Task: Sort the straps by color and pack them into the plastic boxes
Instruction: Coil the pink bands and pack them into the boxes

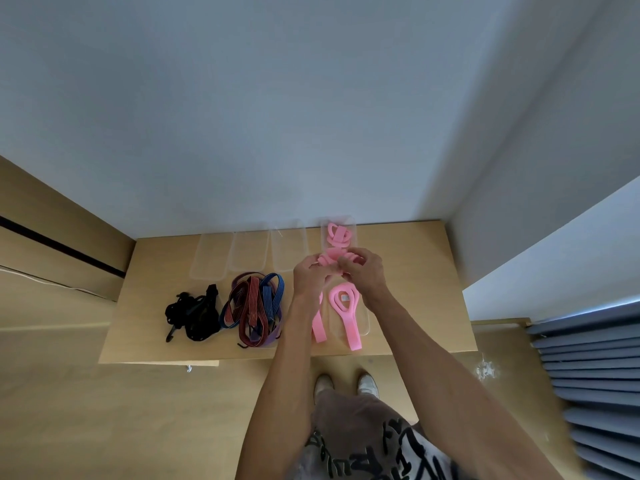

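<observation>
Pink strap (332, 260) held up over the table (415, 271), both hands on it: left hand (310, 277) & right hand (362, 270) w/ fingers curled, pinching the bunched part; its tail hangs down past left wrist. More pink straps in far box (341, 237) and near box (348, 313). To the left: striped red/blue/purple pile (254, 304), black pile (194, 311), 3 clear boxes (249, 254) behind them.

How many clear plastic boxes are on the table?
5 visible: three empty along the back edge, one back right holding pink straps, one front right. None seem hidden.
</observation>
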